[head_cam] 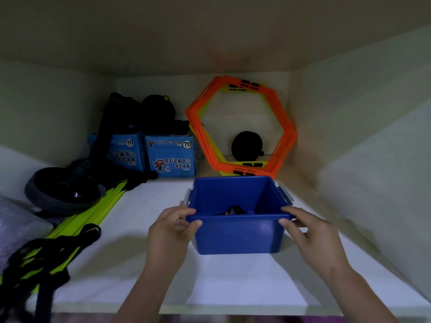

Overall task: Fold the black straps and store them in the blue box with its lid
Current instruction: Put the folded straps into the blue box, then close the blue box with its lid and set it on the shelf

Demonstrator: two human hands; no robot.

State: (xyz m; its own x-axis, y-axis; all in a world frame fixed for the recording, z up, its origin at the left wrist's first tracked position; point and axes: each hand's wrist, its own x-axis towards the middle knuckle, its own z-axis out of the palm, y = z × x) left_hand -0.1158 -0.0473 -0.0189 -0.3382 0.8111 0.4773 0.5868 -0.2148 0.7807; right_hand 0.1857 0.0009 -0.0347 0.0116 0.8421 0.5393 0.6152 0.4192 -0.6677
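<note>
Item: blue box (238,231), open-topped, no lid fitted and no lid identifiable anywhere in view. Location: white shelf (144,229) inside a cupboard recess, toward the front, centre-right. It sat square to the viewer, near wall facing the person, its rim tipped slightly so the interior showed.

Hold: left hand (170,234) at the box's left near corner, thumb over the rim, fingers (193,223) curled onto the front wall; right hand (310,236) at the right near corner, fingers (285,222) likewise closed on the rim. Both hands gripped the box and nothing else. Grey latch clips (285,191) stood out at either side of the rim.

Contents: one small dark object with an orange fleck (234,210) on the floor of the box; too small to identify.

Key relation: the black straps (44,257) lay tangled with a yellow-green ladder-like strip at the shelf's far left front edge, well apart from the box and off to the left of both hands. The left hand was the nearer. The tangle ran roughly front to back along the shelf.

Condition of straps: loose, looped, unfolded. Judgement: folding not yet begun; box merely being positioned.

Also present: orange hexagonal frames (242,127) leaning against the back wall.
</note>
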